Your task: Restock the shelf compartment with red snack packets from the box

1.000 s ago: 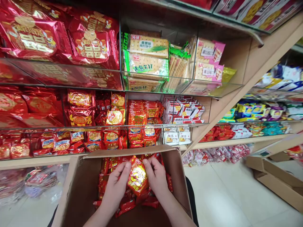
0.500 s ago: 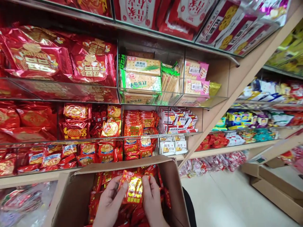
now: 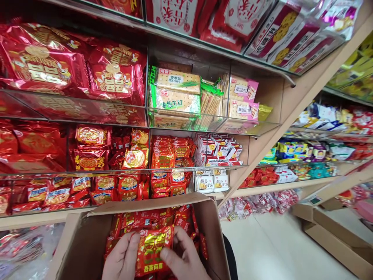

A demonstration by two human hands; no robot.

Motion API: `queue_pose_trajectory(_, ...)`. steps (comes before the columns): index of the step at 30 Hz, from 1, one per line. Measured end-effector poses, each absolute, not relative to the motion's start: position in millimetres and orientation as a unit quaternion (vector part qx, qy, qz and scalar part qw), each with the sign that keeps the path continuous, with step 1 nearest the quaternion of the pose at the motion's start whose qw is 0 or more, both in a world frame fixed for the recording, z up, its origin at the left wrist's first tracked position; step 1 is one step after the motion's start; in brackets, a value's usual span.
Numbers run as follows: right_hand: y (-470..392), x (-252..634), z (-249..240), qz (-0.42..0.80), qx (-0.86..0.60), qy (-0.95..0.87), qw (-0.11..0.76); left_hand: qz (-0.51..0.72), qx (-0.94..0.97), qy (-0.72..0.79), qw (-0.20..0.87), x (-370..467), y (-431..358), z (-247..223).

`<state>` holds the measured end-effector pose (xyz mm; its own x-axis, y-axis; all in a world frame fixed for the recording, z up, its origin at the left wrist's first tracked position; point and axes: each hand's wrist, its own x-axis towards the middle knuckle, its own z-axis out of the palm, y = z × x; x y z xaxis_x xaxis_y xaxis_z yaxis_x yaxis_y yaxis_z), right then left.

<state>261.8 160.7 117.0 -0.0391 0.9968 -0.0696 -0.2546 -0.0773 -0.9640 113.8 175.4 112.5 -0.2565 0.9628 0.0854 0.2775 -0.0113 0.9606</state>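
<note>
Between my two hands is a small red and gold snack packet, its printed face turned up toward me. My left hand pinches the packet's left edge, thumb on top. My right hand grips it from the right, with the thumb pressed on its front and the fingers round the far edge. Below and behind the hands, many similar red packets fill an open cardboard box. The hands and the held packet hide part of what lies in the box.
Shelves with clear dividers rise behind the box, holding cracker packs, large red bags, small red packets and white packets. A slanted wooden panel edges them. Another cardboard box lies on the floor at right.
The packet has moved down and slightly left, nearer to me. My right thumb has slid onto its front. The camera view has shifted a little.
</note>
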Motion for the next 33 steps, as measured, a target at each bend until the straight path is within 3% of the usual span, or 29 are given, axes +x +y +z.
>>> queue_pose_trajectory(2, 167.5, 281.8, 142.9, 0.575, -0.403, -0.534, 0.471, 0.474, 0.549, 0.608, 0.322, 99.0, 178.5, 113.6)
queue_pose_trajectory(5, 196.3, 315.1, 192.1, 0.362, -0.475, -0.662, 0.453, 0.48, 0.582, 0.605, 0.253, 81.9, 185.7, 132.3)
queue_pose_trajectory(7, 228.2, 330.7, 223.1, 0.173, -0.551, -0.668, 0.469, 0.488, 0.572, 0.645, 0.136, 73.7, 192.3, 150.1)
queue_pose_trajectory(10, 287.4, 338.5, 251.6, 0.003, -0.651, -0.673, 0.351, 0.403, 0.566, 0.717, -0.05, 56.9, 205.3, 161.7)
queue_pose_trajectory(13, 345.0, 334.6, 253.1, 0.008, -0.694, -0.679, 0.239, 0.289, 0.617, 0.722, -0.121, 32.2, 218.4, 146.5)
queue_pose_trajectory(17, 395.6, 328.2, 234.1, 0.057, -0.721, -0.658, 0.207, 0.259, 0.652, 0.695, -0.161, 12.2, 225.1, 122.4)
queue_pose_trajectory(33, 422.4, 323.3, 215.3, 0.056, -0.708, -0.65, 0.271, 0.202, 0.642, 0.706, -0.221, 22.3, 222.4, 120.3)
